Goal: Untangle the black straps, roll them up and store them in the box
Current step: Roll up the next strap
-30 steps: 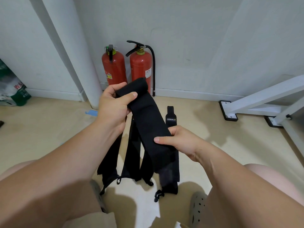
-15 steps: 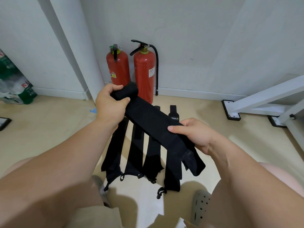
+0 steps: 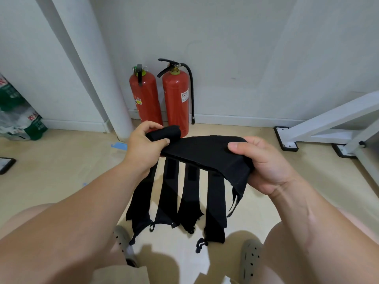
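The black strap [image 3: 205,152] has swung from slanting to nearly level above the floor [image 3: 61,171]; left hand [image 3: 143,148] grips its rolled end, right hand [image 3: 266,167] pinches the free length, so rolling looks under way

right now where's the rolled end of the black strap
Head view, left of centre: the black strap's rolled end is gripped in the left hand, in front of the red fire extinguishers.

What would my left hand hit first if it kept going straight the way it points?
Probably the right fire extinguisher, just past the rolled strap end that the left hand grips; depth is unclear.
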